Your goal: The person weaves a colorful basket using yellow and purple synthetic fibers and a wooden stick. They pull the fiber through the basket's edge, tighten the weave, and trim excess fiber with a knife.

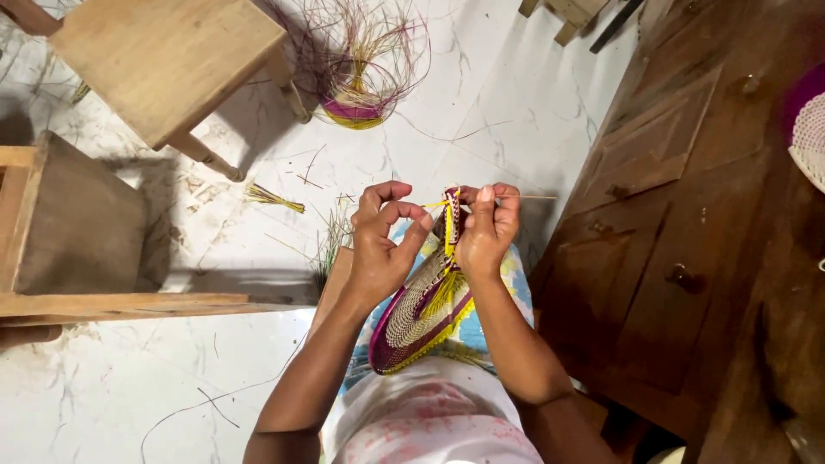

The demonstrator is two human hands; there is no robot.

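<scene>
Basket [421, 314], half woven in purple, yellow and straw, propped on edge over lap, lower rim hidden behind shirt. Left hand [384, 249] pinching yellow strand [435, 204] at top edge. Right hand [487, 230] clamped on rim, fingertips hidden behind weave. Second basket [357, 94] well apart on floor [481, 103] beside stool [163, 60], cut off above.

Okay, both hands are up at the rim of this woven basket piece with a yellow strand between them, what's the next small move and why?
Probably pull the yellow strand snug toward the left hand. It runs across the small gap from that hand's pinching fingers to the rim of the woven piece, which the right hand pinches. A thin straw juts out past the right hand, so the stitch looks unfinished.
</scene>
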